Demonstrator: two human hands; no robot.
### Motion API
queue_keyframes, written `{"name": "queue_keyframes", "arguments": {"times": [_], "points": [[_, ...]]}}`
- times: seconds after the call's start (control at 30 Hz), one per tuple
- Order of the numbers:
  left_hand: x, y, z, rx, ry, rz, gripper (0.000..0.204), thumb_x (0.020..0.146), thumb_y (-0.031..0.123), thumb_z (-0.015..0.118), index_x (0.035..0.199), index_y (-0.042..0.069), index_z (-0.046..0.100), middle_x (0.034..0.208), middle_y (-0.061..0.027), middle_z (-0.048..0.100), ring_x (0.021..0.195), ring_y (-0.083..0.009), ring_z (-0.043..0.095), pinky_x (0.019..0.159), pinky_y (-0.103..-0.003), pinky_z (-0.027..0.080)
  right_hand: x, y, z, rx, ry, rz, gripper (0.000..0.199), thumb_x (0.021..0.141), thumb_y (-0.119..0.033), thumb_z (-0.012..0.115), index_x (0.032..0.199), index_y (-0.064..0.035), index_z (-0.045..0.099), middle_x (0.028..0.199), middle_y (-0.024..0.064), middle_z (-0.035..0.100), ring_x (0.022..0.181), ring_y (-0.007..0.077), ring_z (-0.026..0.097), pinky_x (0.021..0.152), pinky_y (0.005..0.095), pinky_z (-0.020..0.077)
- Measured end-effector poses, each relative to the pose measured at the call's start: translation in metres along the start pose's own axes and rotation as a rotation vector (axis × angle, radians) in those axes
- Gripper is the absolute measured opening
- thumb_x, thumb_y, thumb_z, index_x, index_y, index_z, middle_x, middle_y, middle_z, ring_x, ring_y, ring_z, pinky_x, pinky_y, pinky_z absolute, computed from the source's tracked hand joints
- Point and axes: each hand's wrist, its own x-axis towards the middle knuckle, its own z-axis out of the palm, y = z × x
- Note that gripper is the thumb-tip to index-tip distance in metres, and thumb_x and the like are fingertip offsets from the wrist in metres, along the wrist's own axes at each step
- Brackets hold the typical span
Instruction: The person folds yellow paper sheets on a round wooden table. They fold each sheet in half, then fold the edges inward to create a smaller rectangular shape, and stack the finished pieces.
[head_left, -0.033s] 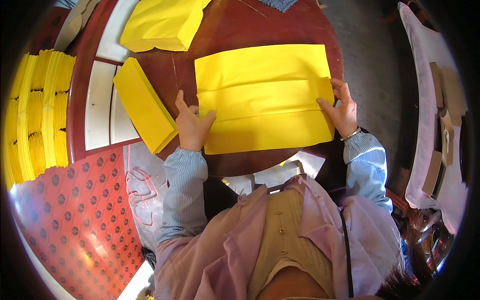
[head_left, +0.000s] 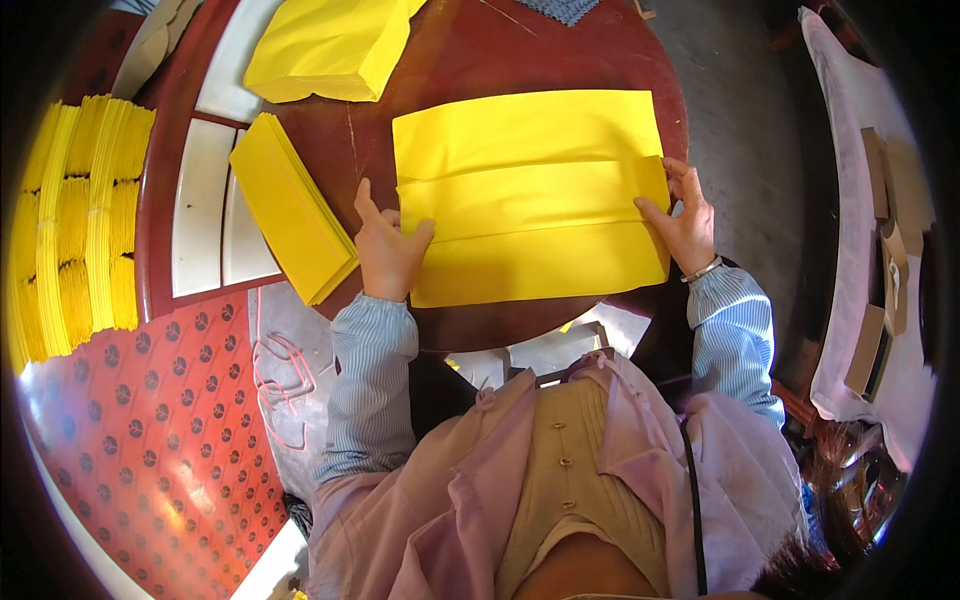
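Note:
A wide yellow paper sheet (head_left: pixel 530 220) with two crosswise creases or fold edges lies on the round dark-red tabletop (head_left: pixel 460 60). At its left edge is my left hand (head_left: pixel 390 245), the thumb resting on the paper and the index finger raised outside it; its other fingers are mostly hidden. My right hand (head_left: pixel 688 215) pinches the right edge, thumb on top and fingers curled behind. Left of the sheet lies a slanted stack of folded yellow paper (head_left: pixel 295 210). Farther back sits a thicker pile of yellow sheets (head_left: pixel 325 50).
Bundled yellow stacks (head_left: pixel 75 230) stand at the far left, beside a white-panelled surface with a red frame (head_left: pixel 158 220). A grey patterned cloth (head_left: pixel 555 8) lies at the table's back edge. Cardboard pieces (head_left: pixel 880 260) rest on a pale cloth-covered surface to the right.

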Motion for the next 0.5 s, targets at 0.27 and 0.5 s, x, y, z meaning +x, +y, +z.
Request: {"name": "queue_keyframes", "arguments": {"times": [0.27,0.5], "points": [[-0.013,0.018,0.014,0.675,0.39,0.786,0.063,0.087,0.015,0.073,0.146,0.004,0.052,0.133,-0.0208,0.062,0.124,-0.0367,0.061,0.097,-0.042,0.053,-0.002,0.0,0.001,0.009,-0.039,0.051,0.066,0.093,-0.025,0.079,0.15,-0.0176,0.045,0.135,0.0256,0.068,0.124,0.04,0.069,0.108,0.0464,0.0555],[-0.01,0.02,0.047,-0.014,-0.167,0.395,0.045,0.102,0.029,0.061,0.14,0.004,0.06,0.155,-0.0243,0.052,0.147,-0.0466,0.043,0.121,-0.061,0.033,0.0,-0.006,0.003,0.011,-0.005,0.033,0.073,0.09,-0.021,0.082,0.152,-0.0142,0.045,0.134,0.0217,0.07,0.124,0.0363,0.069,0.111,0.0443,0.053]]}}
